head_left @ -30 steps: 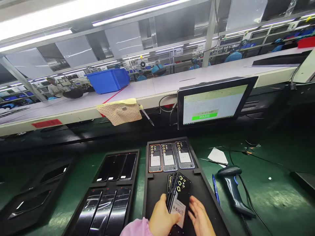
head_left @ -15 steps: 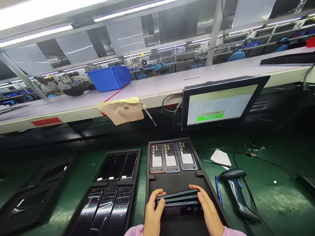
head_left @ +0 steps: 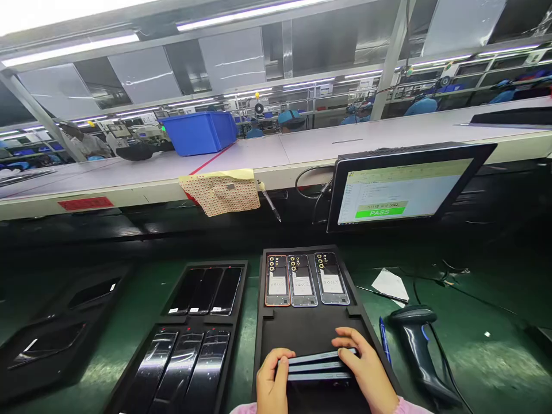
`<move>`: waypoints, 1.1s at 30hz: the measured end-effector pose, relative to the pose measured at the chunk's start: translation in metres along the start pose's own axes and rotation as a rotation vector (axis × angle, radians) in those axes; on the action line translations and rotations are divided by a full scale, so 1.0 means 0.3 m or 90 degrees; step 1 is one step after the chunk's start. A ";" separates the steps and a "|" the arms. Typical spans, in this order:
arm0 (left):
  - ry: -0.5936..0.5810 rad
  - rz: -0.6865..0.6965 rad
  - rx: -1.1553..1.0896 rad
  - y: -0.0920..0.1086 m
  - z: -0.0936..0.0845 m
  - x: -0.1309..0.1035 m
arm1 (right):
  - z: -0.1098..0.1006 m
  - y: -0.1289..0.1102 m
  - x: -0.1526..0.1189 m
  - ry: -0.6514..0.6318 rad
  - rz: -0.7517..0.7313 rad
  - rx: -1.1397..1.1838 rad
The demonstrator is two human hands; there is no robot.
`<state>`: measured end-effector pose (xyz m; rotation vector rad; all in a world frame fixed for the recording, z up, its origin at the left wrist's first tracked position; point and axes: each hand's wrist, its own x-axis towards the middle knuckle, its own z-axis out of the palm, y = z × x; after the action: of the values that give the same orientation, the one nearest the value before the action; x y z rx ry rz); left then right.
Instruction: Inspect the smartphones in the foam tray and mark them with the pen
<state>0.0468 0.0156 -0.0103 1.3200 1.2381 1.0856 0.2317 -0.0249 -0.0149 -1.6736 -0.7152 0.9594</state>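
Observation:
Between my two hands are several smartphones, held on edge and fanned a little apart, over the near half of a black foam tray. My left hand grips their left ends, thumb in front and fingers behind. On the right ends, my right hand is closed, its thumb pressing the near side. In the tray's far half lie three phones with camera rings and white labels showing; the leftmost has an orange rim. The palms and the phones' lower faces are partly hidden.
Left of my tray, another foam tray holds several dark phones; a further tray lies far left. A barcode scanner, blue pen and white paper are on the right. A monitor reads PASS. A blue bin stands on the shelf.
The phones have been tipped, so their pale edges now face me and the dark face seen before is hidden. My right thumb has moved onto their near side.

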 end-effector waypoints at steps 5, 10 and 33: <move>-0.002 0.044 -0.003 -0.010 0.004 -0.004 | 0.002 -0.007 -0.013 -0.014 -0.001 -0.014; -0.012 0.075 0.011 -0.013 0.002 -0.003 | 0.015 0.018 -0.017 -0.012 -0.020 -0.058; -0.004 0.055 0.022 -0.010 0.005 0.000 | -0.042 -0.002 -0.030 -0.180 -0.060 0.099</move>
<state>0.0480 0.0155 -0.0135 1.4138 1.2092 1.1247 0.2381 -0.0384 -0.0100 -1.3710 -0.8745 1.1670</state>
